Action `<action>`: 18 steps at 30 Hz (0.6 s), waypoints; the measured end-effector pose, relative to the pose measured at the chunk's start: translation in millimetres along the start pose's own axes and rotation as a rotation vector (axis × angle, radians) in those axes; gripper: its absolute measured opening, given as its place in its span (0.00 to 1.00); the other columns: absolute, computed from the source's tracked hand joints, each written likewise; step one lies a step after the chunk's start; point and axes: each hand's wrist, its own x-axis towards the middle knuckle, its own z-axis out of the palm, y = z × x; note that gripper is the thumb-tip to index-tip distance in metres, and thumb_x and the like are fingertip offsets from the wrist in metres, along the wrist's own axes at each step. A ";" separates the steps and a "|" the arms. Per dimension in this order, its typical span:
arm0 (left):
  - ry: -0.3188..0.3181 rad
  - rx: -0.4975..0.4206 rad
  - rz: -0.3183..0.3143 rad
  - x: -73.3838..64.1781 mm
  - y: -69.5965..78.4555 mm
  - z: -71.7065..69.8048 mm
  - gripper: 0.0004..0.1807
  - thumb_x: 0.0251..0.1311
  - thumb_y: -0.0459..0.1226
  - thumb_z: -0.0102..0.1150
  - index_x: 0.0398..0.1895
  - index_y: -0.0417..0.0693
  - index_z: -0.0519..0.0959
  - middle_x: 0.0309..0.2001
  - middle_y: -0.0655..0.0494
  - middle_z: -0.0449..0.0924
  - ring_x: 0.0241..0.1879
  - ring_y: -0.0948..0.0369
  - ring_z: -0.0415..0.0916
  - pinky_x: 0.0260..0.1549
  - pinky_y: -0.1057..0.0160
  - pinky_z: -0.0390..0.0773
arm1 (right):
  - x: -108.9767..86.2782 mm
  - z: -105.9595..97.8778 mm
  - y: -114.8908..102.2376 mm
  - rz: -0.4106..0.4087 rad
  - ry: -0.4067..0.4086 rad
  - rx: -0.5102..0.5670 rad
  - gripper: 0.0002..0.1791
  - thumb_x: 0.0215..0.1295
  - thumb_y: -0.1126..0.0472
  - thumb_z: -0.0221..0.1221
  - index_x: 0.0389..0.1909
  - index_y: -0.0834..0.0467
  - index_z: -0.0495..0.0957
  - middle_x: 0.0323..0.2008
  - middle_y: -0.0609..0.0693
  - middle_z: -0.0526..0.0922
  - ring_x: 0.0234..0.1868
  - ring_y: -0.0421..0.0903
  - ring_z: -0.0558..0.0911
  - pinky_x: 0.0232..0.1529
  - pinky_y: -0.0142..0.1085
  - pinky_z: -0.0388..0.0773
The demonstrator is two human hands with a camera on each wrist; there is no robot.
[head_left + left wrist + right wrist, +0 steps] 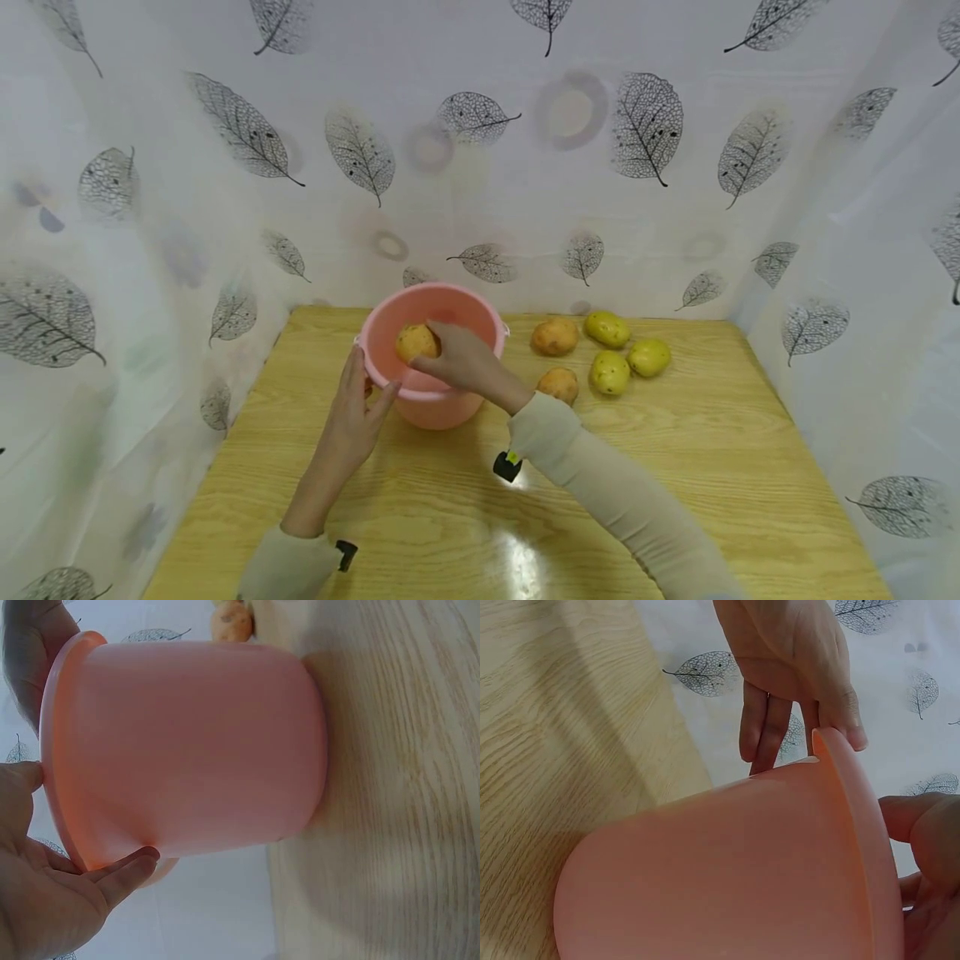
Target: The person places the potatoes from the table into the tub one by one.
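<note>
A pink plastic bucket stands upright on the wooden table. My left hand grips its rim at the left side; in the left wrist view the thumb of that hand lies at the rim and the fingers rest against the outer wall. Over the bucket's mouth, my right hand holds a brownish-yellow potato, thumb and fingers around it. In the right wrist view the right hand shows only partly behind the rim, and the potato is hidden there. What lies at the bucket's bottom is mostly hidden.
Right of the bucket, two brownish potatoes and three greener ones lie on the table. My right forearm partly covers the nearer brownish one. A white leaf-print curtain surrounds the table's back and sides.
</note>
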 end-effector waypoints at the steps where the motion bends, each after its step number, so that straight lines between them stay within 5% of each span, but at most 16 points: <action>1: 0.000 0.002 0.004 0.1 0.1 0.0 0.48 0.80 0.51 0.49 0.83 0.41 0.32 0.83 0.41 0.31 0.73 0.41 0.60 0.68 0.41 0.68 | -0.4 0.3 -0.2 0.008 -0.005 0.000 0.29 0.69 0.48 0.67 0.63 0.61 0.77 0.41 0.50 0.84 0.33 0.42 0.77 0.34 0.34 0.76; 11: 0.015 0.006 0.013 -1.4 1.1 1.6 0.47 0.80 0.50 0.49 0.83 0.39 0.33 0.83 0.39 0.32 0.71 0.41 0.62 0.67 0.40 0.68 | -2.4 3.6 3.4 0.027 -0.023 0.021 0.30 0.71 0.49 0.64 0.65 0.66 0.77 0.37 0.55 0.87 0.25 0.41 0.77 0.32 0.34 0.78; 18: 0.033 0.003 0.047 -0.4 1.3 2.3 0.47 0.80 0.51 0.49 0.84 0.41 0.34 0.83 0.41 0.34 0.70 0.41 0.63 0.66 0.39 0.70 | -6.7 -1.4 3.7 -0.059 0.035 0.090 0.26 0.74 0.54 0.63 0.64 0.67 0.78 0.53 0.62 0.86 0.47 0.52 0.86 0.49 0.42 0.83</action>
